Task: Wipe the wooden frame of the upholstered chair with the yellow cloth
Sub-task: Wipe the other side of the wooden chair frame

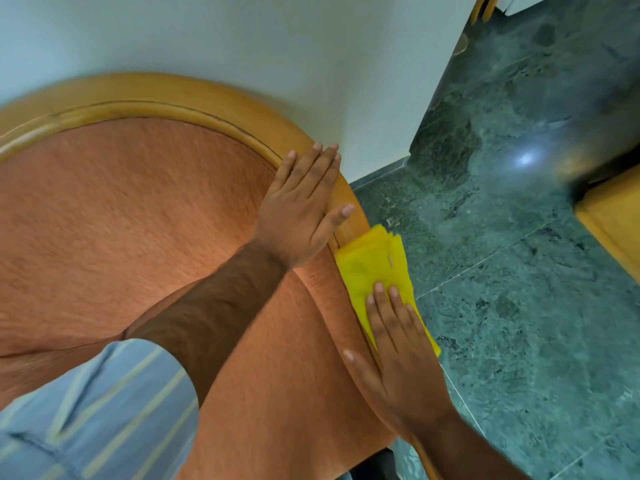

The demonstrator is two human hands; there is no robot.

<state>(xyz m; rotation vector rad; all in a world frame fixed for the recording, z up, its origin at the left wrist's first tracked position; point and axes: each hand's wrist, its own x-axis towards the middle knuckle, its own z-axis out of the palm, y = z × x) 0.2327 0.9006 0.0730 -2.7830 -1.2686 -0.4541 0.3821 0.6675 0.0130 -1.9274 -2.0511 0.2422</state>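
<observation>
Head view, single frame, catalogued as I saw it from the remote station.

Item: upholstered chair (121, 237), orange-brown fabric, filling the left and centre of the view, set against a pale wall (242, 36).

Item: wooden frame (194, 98), light varnished wood, curving over the top of the chair's back and running down its right edge toward the bottom of the view.

Item: yellow cloth (372, 268), folded into a pad, lying on the right edge of the frame, just below the left hand's thumb and partly overhanging toward the floor.

Item: left hand (301, 216), reaching across from a blue striped sleeve (97, 417). It lay flat, fingers straight and together, palm on the fabric with the fingertips over the frame; its grip was open and held nothing.

Item: right hand (398, 348), laid palm-down on the lower half of the cloth, fingers extended, thumb spread toward the upholstery. I noted it pressing the cloth against the frame rather than clasping it; whether any fingers curled round the far edge I could not tell, as the frame was motion-blurred there.

Item: floor (519, 271), dark green marbled tiles, right of the chair, with one bright light reflection.

Item: second piece of pale wooden furniture (616, 223), right edge, blurred, possibly another chair.
</observation>
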